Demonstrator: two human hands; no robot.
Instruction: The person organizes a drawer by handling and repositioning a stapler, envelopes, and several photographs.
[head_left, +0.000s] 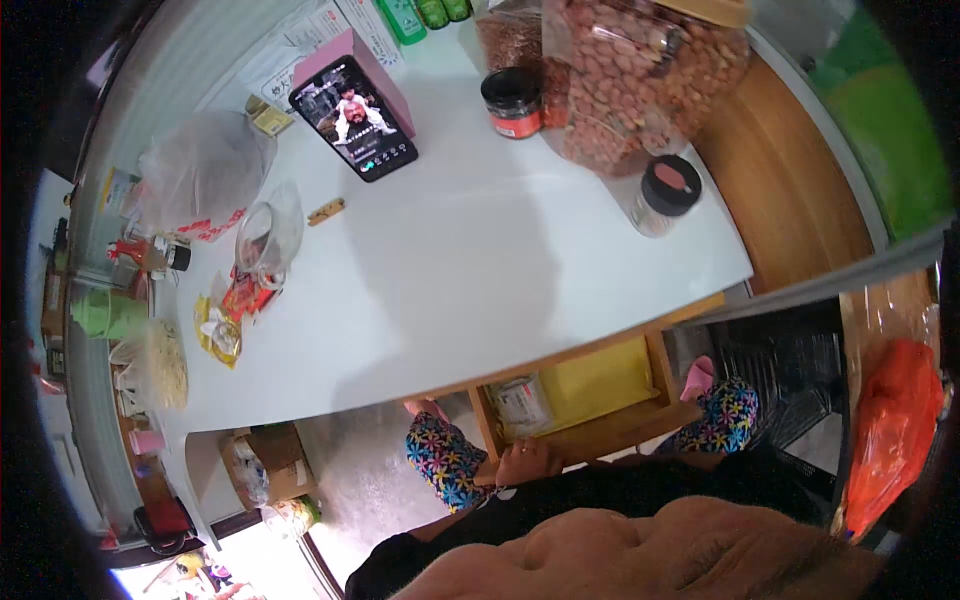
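Hand (527, 462) is resting low by the wooden shelf (600, 425) under the white table (480, 280), fingers loosely curled, gripping nothing visible; other hand is sitting out of view. Reaching in calls for clearing the shelf post.

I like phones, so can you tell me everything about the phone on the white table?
The smartphone is a dark, flat slab with a black frame. Its screen is lit and shows a figure in light clothes, with small icons along the lower end. It stands tilted, its back leaning on a pink box and its bottom edge on the white table. It sits at the far side of the table, beside plastic bags and jars. No hand touches it.
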